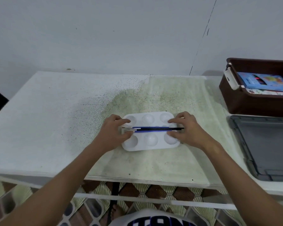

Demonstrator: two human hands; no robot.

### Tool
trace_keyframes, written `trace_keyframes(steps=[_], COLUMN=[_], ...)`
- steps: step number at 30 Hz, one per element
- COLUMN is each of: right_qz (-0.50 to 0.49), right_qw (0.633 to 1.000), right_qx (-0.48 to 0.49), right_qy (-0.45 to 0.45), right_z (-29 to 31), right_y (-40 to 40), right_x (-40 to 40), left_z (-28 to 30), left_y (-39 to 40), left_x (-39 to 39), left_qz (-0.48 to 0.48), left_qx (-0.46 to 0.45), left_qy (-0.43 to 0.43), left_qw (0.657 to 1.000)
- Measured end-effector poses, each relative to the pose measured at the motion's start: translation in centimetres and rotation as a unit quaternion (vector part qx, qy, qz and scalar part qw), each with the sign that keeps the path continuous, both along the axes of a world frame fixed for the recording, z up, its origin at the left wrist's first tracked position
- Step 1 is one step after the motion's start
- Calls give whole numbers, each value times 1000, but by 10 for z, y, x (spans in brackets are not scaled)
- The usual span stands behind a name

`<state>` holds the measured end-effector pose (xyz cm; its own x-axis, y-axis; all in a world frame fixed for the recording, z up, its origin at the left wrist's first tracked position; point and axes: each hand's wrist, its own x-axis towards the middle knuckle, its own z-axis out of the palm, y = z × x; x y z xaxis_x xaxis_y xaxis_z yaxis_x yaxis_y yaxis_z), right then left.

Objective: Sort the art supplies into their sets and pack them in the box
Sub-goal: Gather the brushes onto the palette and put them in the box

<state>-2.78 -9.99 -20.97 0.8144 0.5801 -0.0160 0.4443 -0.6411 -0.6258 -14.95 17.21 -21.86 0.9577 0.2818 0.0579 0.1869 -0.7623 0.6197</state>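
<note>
White palette [149, 141], centre of the table [55, 119], brushes [153, 129] lying across its middle groove. My left hand [112, 136] and right hand [189, 130] grip its ends, fingers curled over the rim. Right of the palette: brown box [252, 103] holding packs, grey lid [265, 147] in front of it.

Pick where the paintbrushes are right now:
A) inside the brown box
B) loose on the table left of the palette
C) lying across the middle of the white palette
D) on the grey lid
C: the paintbrushes lie lengthwise across the centre of the white palette, between its two rows of wells, with the left hand and right hand at either end of them.
</note>
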Motion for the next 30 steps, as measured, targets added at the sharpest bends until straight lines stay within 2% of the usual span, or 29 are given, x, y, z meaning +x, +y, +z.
trace_keyframes(steps=[4, 12, 21, 30], right_qz=[-44, -23, -42, -59], right_qw=[996, 987, 981, 986], right_qx=[55, 76, 100, 115], right_qy=[52, 140, 162, 109], right_z=[-6, 2, 14, 96], right_y=[-14, -3, 7, -44], right_x=[-1, -2, 3, 59], left_z=[-2, -1, 9, 77], left_y=[12, 17, 32, -3], left_x=[-10, -3, 15, 99], left_qz=[20, -14, -29, -102], left_qx=[-36, -83, -117, -125], left_qy=[26, 48, 38, -34], left_qw=[999, 995, 992, 986])
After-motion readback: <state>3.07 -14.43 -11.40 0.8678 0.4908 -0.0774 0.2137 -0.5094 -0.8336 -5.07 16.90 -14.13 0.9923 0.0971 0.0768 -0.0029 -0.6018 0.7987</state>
